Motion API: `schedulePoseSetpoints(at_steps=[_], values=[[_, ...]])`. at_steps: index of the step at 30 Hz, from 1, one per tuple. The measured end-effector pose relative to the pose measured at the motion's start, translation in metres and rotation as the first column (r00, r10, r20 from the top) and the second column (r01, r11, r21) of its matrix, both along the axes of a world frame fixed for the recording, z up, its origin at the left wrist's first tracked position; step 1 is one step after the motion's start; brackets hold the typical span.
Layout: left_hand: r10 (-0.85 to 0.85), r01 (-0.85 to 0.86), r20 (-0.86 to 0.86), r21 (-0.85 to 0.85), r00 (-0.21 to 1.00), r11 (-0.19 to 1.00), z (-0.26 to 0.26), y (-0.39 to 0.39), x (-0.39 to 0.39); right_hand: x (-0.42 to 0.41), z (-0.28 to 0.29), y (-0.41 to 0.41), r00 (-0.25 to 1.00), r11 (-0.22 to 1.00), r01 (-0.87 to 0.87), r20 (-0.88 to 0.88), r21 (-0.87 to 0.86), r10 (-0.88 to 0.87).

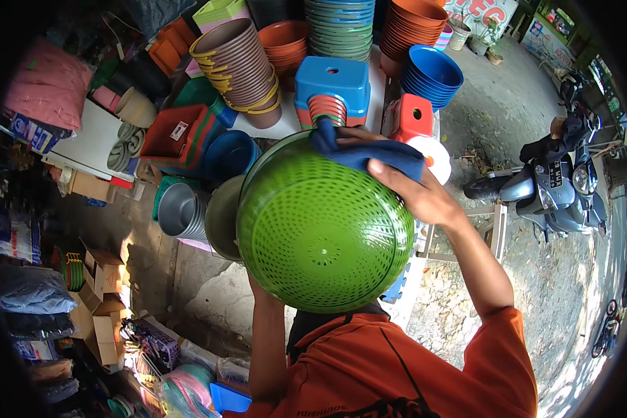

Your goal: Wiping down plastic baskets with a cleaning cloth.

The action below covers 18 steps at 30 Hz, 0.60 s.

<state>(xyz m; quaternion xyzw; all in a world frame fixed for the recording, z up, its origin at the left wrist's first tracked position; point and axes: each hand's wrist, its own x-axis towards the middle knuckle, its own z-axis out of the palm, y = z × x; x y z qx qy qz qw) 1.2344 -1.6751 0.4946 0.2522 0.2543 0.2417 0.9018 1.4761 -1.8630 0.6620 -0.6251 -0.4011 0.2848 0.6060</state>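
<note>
A round green perforated plastic basket is held up in front of my chest, its underside towards the camera. My right hand presses a dark blue cloth against the basket's upper right edge, with the thumb over the cloth. My left forearm rises to the basket's lower left side; the left hand is almost wholly hidden behind the basket, so its grip cannot be made out. Just beyond the cloth are a blue plastic stool and a red plastic stool.
Stacked brown buckets, orange pots and blue basins stand ahead. Grey pots and blue buckets are at the left. Cardboard boxes lie lower left. A motorcycle is parked at the right.
</note>
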Motion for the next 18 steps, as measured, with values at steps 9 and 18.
schedulePoseSetpoints(at_steps=[9, 18], values=[[-0.132, 0.164, 0.125, -0.291, 0.983, 0.943, 0.014, -0.021, 0.031, -0.115, -0.076, -0.015, 0.508, 0.958, 0.272, 0.859, -0.087, -0.067], [0.199, 0.328, 0.536, -0.727, 0.821, 0.603, -0.043, -0.048, -0.001, -0.156, -0.073, 0.013, 0.438, 0.925, 0.150, 0.862, -0.350, 0.255]])
